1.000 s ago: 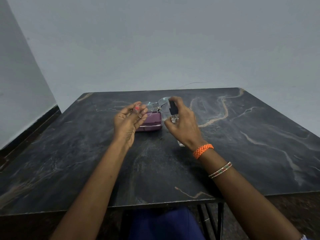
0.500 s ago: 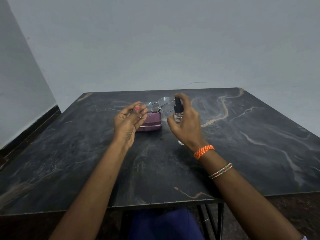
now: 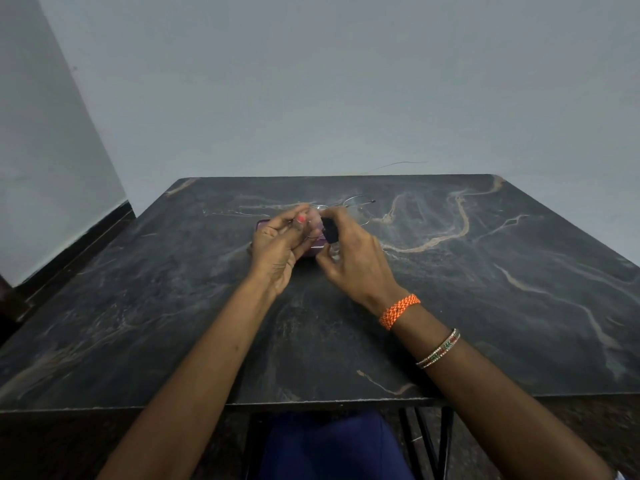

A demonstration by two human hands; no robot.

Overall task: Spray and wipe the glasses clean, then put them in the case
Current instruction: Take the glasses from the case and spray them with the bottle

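Observation:
My left hand [image 3: 277, 244] pinches the thin wire-framed glasses [image 3: 358, 206] by one lens, holding them up over the middle of the dark marble table [image 3: 485, 289]. My right hand [image 3: 356, 261] grips a small clear spray bottle with a black nozzle [image 3: 330, 232], its top close against the lens my left fingers hold. The far lens and one temple stick out beyond my right hand. The maroon glasses case [image 3: 313, 249] lies on the table under and behind both hands, mostly hidden by them.
The table fills a corner with grey walls behind and to the left. Its near edge runs just above my lap, with black metal legs [image 3: 446, 441] below at the right. Wristbands sit on my right forearm.
My right hand has brought the spray bottle left and lower, tight against the lens by my left fingers. The glasses have tilted, with the far lens now showing beyond my right hand.

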